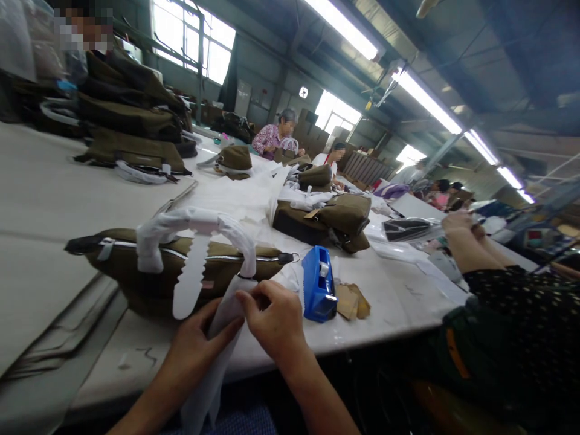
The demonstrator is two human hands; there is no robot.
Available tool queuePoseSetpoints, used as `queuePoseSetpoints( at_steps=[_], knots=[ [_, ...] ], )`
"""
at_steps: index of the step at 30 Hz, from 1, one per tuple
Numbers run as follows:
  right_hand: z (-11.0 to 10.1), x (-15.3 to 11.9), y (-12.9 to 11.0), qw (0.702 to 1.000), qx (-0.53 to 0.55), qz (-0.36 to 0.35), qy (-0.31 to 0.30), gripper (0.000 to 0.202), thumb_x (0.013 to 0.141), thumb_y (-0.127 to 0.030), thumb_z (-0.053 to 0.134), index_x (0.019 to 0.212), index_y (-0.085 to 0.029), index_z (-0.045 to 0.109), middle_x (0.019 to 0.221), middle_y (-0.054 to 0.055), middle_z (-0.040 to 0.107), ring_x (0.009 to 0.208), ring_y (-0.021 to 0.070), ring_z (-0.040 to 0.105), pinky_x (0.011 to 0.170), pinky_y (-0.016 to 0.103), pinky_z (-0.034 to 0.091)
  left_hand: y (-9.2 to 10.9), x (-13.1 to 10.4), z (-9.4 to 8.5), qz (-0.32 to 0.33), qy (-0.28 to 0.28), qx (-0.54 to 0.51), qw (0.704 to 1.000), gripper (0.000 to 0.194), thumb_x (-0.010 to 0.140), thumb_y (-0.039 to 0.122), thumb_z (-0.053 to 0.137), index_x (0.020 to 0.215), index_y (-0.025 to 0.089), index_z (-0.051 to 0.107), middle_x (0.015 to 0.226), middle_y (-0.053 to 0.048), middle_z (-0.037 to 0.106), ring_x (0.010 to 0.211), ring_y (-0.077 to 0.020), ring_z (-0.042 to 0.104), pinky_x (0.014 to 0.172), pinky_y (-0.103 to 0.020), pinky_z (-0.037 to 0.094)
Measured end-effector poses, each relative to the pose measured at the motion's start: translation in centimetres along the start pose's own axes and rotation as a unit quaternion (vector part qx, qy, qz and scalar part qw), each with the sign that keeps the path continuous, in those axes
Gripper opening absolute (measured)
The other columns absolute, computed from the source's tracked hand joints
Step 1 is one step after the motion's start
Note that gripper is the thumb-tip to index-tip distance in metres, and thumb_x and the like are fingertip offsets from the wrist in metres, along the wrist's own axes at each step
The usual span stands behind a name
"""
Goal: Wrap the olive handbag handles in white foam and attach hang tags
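Observation:
An olive-green handbag [131, 284] with a silver zipper lies on the table in front of me. Its arched handle [151, 238] is wrapped in white material, and a white strip with toothed edges [191, 278] hangs from the top of it. My left hand [199, 338] is closed round a long white wrapping sheet [229, 305], which drapes down over the table's front edge. At the sheet's upper end, close to the right base of the handle, my right hand [276, 317] pinches it between thumb and fingers.
A blue tape dispenser [318, 284] stands right of my right hand, beside small brown cards [351, 302]. Another olive bag [335, 217] lies farther back. Bags [136, 121] are piled at the left. A co-worker's arms [471, 248] reach in at the right; other people sit beyond.

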State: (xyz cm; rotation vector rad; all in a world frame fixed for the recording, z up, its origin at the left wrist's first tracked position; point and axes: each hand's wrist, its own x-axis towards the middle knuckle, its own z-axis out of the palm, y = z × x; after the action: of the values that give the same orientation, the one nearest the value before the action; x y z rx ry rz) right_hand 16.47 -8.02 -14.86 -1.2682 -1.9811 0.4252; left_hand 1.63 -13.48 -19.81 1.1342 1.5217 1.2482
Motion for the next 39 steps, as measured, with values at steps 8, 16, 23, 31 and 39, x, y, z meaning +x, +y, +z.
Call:
queuePoseSetpoints(
  at_steps=[8,16,23,31,39],
  knots=[
    [-1.1,0.5,-0.2,0.996,-0.047,0.049,-0.049,0.030,0.087,-0.047,0.080,0.071,-0.022,0.074,0.072,0.002,0.075,0.071,0.0180,0.068,0.067,0.029,0.038,-0.1,0.2,-0.5,-0.026,-0.024,-0.018,0.999,0.063,0.070,0.066,0.082,0.118,0.025,0.077,0.122,-0.008,0.079,0.119,-0.0390,0.069,0.105,-0.043,0.055],
    [-0.4,1.1,3.0,0.920,0.322,0.150,-0.166,0.037,0.075,-0.049,0.087,0.079,-0.019,0.065,0.063,-0.003,0.068,0.051,0.0096,0.052,0.052,0.023,0.036,0.7,-0.9,-0.7,-0.142,-0.085,-0.164,0.972,0.070,0.067,0.060,0.088,0.125,0.024,0.074,0.126,-0.009,0.077,0.123,-0.0381,0.067,0.109,-0.044,0.051],
    [2.1,0.4,4.6,0.839,0.487,0.173,-0.166,0.036,0.074,-0.048,0.084,0.086,-0.017,0.068,0.059,-0.006,0.058,0.043,0.0054,0.041,0.043,0.020,0.030,1.0,-0.8,-0.9,-0.180,-0.171,-0.242,0.938,0.074,0.070,0.057,0.088,0.133,0.021,0.070,0.136,-0.011,0.071,0.120,-0.0354,0.068,0.099,-0.038,0.053],
    [1.2,-1.8,4.4,0.922,0.351,0.163,0.001,0.029,0.091,-0.045,0.068,0.092,-0.018,0.077,0.080,0.004,0.076,0.061,0.0141,0.066,0.062,0.026,0.053,1.8,-1.1,-0.3,-0.166,-0.107,-0.228,0.953,0.072,0.069,0.055,0.089,0.131,0.022,0.071,0.131,-0.010,0.075,0.122,-0.0355,0.068,0.104,-0.040,0.054],
    [2.6,-2.9,-1.3,0.939,0.306,0.157,0.023,0.081,0.079,-0.034,0.078,0.153,-0.024,0.046,0.127,0.008,0.073,0.119,0.0295,0.070,0.105,0.044,0.056,-1.2,-0.3,1.6,0.013,0.050,0.037,0.998,0.061,0.065,0.061,0.080,0.110,0.020,0.075,0.114,-0.012,0.080,0.108,-0.0418,0.073,0.099,-0.051,0.058]
  ],
)
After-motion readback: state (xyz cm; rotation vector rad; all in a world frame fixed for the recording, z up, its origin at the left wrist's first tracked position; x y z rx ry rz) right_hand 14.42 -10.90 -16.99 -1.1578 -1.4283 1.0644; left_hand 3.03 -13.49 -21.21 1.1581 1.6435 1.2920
